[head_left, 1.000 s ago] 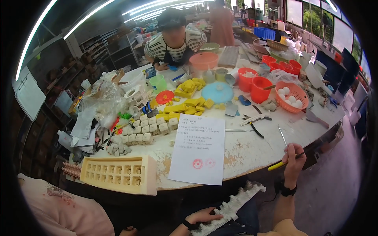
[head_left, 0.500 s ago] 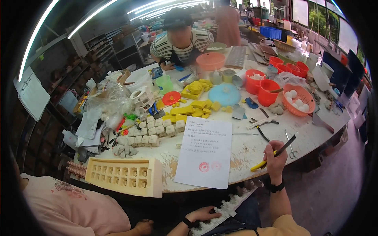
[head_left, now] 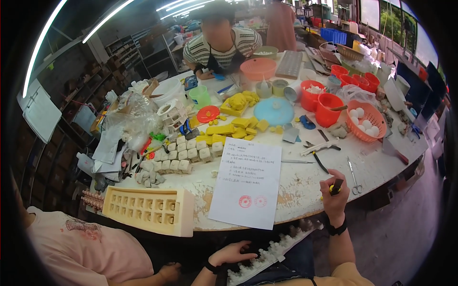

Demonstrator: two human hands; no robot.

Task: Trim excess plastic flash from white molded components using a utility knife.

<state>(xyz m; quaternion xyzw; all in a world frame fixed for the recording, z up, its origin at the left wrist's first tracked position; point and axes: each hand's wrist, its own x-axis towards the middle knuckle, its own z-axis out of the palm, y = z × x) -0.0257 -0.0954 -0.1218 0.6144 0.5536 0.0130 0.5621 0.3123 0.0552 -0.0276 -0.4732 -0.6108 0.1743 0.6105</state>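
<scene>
On my lap lies a long white piece (head_left: 277, 259) with rows of small knobs along it, slanting up toward the table edge. My left hand (head_left: 232, 252) is at the left side of this piece, fingers apart, fingertips by its knobbed edge; whether they touch it I cannot tell. Above the table's front edge my right hand (head_left: 335, 200) is closed round a knife (head_left: 337, 185) with a yellow handle and a dark blade. The knife is seen nearly end-on, and the fingers hide much of its handle. Scissors (head_left: 354, 178) and pliers (head_left: 320, 162) lie beyond that hand.
A printed paper sheet (head_left: 245, 186) lies at the front of the table. Left of it are a cream mould block (head_left: 148, 209) and white cubes (head_left: 179, 159). Yellow clay blocks (head_left: 224, 131) and a basket of white balls (head_left: 365, 121) stand farther back. People sit opposite and at my left.
My left hand has drawn off the knobbed piece to its left edge, its fingers spreading. The knife in my right hand has turned from lying sideways to nearly end-on.
</scene>
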